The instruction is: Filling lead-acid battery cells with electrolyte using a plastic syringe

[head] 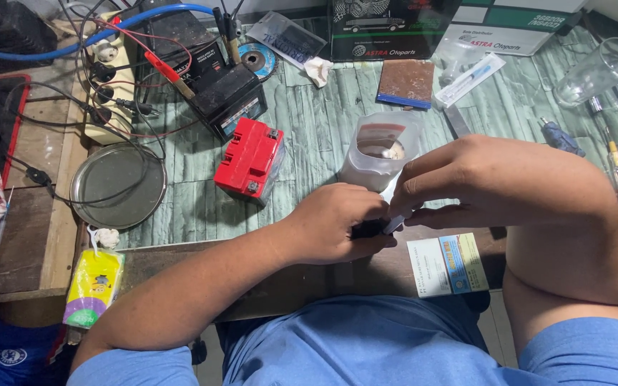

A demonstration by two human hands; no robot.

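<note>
Pinching small dark part point(370, 229), both hands' point(337, 225) grip

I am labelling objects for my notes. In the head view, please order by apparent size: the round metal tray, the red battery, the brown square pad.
1. Round metal tray, clearly largest.
2. Red battery.
3. Brown square pad, looks smallest, but it lies farther from the camera, so this last ranking is unsure.
</note>
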